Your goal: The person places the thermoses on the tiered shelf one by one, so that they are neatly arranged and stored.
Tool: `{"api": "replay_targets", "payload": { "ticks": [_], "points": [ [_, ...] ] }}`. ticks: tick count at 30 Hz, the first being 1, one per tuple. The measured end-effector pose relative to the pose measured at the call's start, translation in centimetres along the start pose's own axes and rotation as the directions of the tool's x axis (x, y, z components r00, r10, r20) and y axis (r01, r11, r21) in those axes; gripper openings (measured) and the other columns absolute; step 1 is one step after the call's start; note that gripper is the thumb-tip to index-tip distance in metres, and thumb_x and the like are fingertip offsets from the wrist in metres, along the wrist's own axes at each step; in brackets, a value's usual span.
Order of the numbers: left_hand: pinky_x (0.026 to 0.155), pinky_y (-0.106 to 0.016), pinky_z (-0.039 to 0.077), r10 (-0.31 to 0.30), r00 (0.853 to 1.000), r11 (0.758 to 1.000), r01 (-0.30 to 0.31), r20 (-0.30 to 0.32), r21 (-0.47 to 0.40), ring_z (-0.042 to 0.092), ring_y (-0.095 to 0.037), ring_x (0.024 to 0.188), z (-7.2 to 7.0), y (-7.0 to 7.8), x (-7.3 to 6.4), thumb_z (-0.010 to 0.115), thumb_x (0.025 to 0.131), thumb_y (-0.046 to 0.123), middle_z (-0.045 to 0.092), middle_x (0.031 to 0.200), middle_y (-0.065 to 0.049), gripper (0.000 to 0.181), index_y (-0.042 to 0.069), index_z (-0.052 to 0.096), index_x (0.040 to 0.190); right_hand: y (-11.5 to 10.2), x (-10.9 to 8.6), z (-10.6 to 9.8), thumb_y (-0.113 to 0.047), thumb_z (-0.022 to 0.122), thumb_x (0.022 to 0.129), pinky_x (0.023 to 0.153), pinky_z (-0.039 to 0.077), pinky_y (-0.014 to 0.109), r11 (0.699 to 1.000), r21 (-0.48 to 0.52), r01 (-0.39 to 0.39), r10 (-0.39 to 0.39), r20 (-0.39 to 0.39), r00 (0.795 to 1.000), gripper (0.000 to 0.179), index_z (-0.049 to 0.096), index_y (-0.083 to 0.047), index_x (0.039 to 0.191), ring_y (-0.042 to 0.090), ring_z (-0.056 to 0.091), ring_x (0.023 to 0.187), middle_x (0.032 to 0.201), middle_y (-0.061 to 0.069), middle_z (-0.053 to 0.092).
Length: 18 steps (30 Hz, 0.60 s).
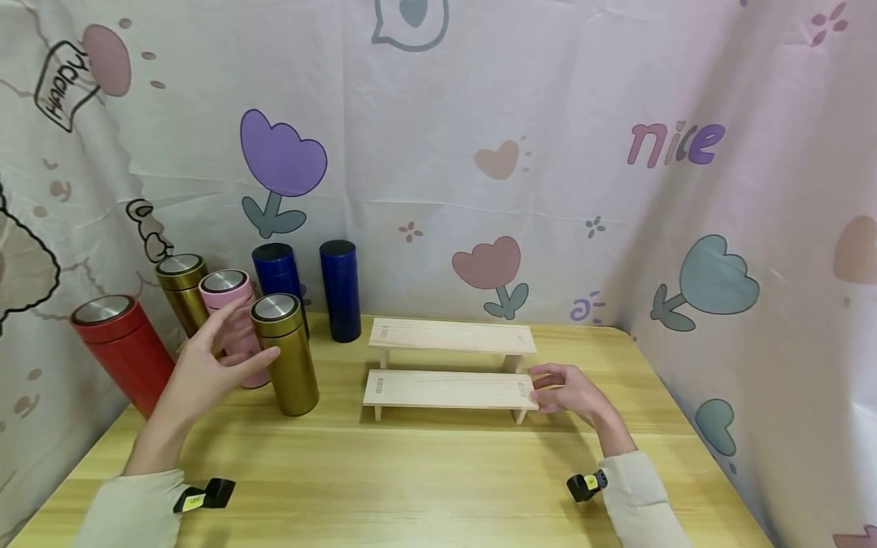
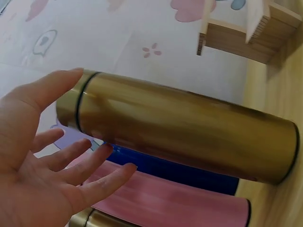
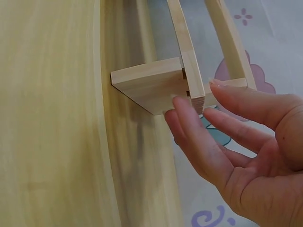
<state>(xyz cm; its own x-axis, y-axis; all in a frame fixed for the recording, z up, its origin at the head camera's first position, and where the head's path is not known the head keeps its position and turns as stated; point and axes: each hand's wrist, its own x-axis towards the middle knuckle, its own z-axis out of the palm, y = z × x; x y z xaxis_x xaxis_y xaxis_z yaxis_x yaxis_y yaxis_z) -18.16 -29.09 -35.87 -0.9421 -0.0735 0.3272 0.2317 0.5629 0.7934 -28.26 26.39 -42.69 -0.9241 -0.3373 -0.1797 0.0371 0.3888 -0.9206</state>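
Observation:
My left hand (image 1: 205, 369) reaches toward the front gold thermos (image 1: 294, 373), thumb extended beside its upper body. In the left wrist view the fingers are spread and relaxed, not wrapped round the gold thermos (image 2: 189, 127). A pink thermos (image 1: 238, 339) stands just behind that hand. At the right end of the front wooden riser (image 1: 445, 390) is my right hand (image 1: 572, 392). The right wrist view has its thumb and fingers (image 3: 199, 137) loosely on either side of the board's end, without a clear pinch; whether they touch it is hard to tell.
A second wooden riser (image 1: 452, 335) stands behind the front one. Two blue thermoses (image 1: 340, 297) are near the back curtain (image 1: 411, 152). A red thermos (image 1: 126, 354) and another gold thermos (image 1: 183, 293) stand at the left. Everything sits on a wood-grain table (image 1: 411, 487).

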Motion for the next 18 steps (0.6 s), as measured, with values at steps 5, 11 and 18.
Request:
{"api": "replay_targets", "payload": {
  "ticks": [5, 11, 18],
  "points": [
    [0.087, 0.001, 0.048, -0.021, 0.999, 1.0, 0.021, 0.034, -0.019, 0.057, -0.018, 0.129, 0.3, -1.1, 0.1, 0.078, 0.093, 0.027, 0.039, 0.16, -0.027, 0.094, 0.025, 0.019, 0.166, 0.2, -0.1, 0.1, 0.001, 0.072, 0.092, 0.086, 0.065, 0.044, 1.0, 0.01, 0.004, -0.004, 0.004, 1.0, 0.055, 0.051, 0.011, 0.142, 0.023, 0.072, 0.096, 0.131, 0.037, 0.059],
    [0.084, -0.001, 0.05, -0.045, 0.996, 0.998, 0.048, 0.072, -0.038, 0.051, 0.017, 0.107, 0.7, -2.4, 0.3, 0.078, 0.093, 0.028, 0.044, 0.155, -0.03, 0.095, 0.017, 0.019, 0.166, 0.7, -0.2, -0.1, 0.001, 0.071, 0.092, 0.087, 0.065, 0.042, 0.999, 0.033, 0.03, -0.031, 0.009, 0.999, 0.052, 0.053, 0.013, 0.14, 0.021, 0.072, 0.097, 0.132, 0.039, 0.059],
    [0.086, -0.004, 0.051, -0.066, 0.99, 0.995, 0.075, 0.123, -0.068, 0.053, 0.016, 0.11, 1.4, -3.5, 0.4, 0.079, 0.092, 0.031, 0.045, 0.157, -0.026, 0.092, 0.016, 0.025, 0.164, 1.3, -0.2, -0.2, 0.0, 0.072, 0.093, 0.09, 0.064, 0.041, 0.996, 0.075, 0.044, -0.045, 0.01, 0.999, 0.052, 0.053, 0.013, 0.14, 0.017, 0.072, 0.099, 0.131, 0.034, 0.062]
  ]
}}
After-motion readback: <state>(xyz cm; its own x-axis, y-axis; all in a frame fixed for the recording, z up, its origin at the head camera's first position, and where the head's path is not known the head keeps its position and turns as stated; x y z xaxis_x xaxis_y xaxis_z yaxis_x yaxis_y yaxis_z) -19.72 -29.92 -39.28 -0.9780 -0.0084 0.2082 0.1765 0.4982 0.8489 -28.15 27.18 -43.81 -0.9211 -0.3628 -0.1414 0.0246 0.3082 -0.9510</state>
